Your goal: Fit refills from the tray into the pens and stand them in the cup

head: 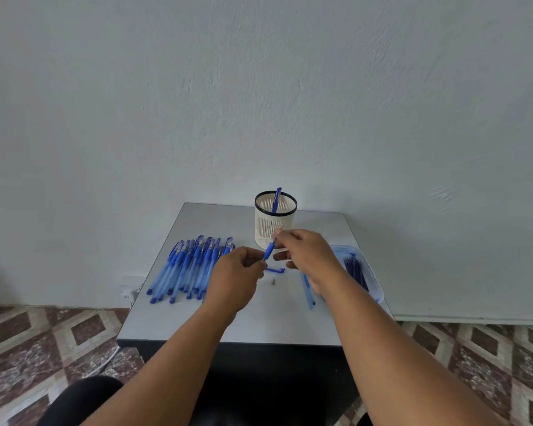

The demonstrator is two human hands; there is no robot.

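Grey bench (197, 318) first, a heap of blue pens (188, 265) lying on its left side. At the back stands the cup (274, 224) with one pen upright inside; the tray (371, 276) of refills sits at the right. Both hands meet mid-bench: left hand (236, 279) and right hand (310, 252) each have fingers pinched on one blue pen (269, 250). A loose cap (276, 270) and a small tip (273, 281) lie below them.

Soft, even daylight with faint shadows, slight overall blur, and wide-angle bending towards the edges.
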